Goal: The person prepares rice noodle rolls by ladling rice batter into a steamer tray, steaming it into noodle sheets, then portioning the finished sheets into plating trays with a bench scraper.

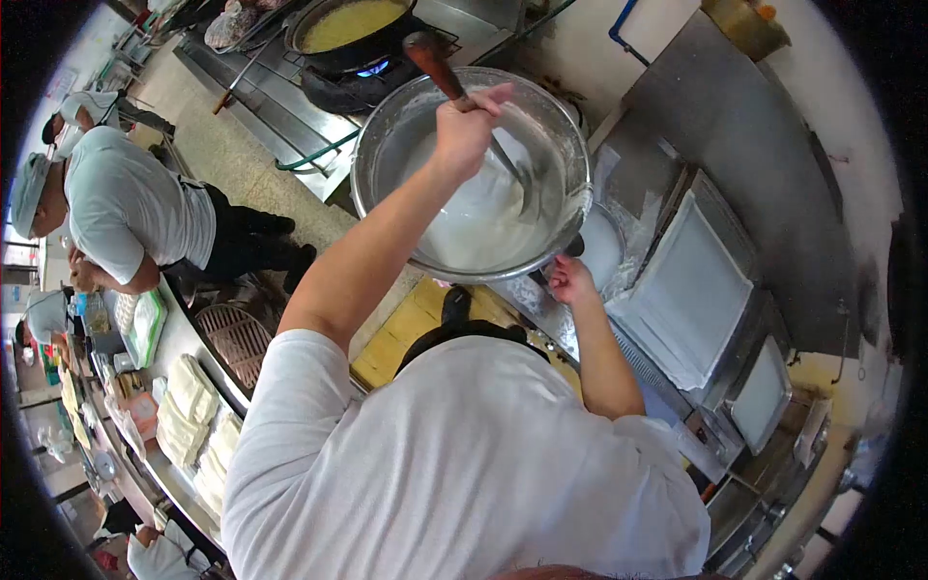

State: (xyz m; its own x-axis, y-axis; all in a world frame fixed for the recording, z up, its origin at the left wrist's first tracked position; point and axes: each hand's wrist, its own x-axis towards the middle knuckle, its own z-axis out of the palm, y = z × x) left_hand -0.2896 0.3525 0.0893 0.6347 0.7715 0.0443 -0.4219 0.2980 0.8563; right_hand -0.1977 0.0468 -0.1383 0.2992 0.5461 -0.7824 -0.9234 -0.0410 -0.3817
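A large round metal mixing bowl [367, 203] in front of me holds a smooth white batter [483, 237]. My left hand [467, 133] reaches over the bowl and is wrapped round the wooden handle of a long metal spatula [440, 70]. The spatula's curved metal end dips into the batter at the bowl's right side. At the bowl's lower right rim, my right hand [570, 281] has its fingers curled against the outside edge, beside a small dark handle-like part [574, 246].
A black pan of yellow food [353, 26] stands over a lit burner beyond the bowl. White-lined trays [691, 290] lie on the right. To the left, a co-worker [140, 208] bends at a counter with pale wrapped stacks [188, 411]; a wicker-like basket [235, 340] sits below.
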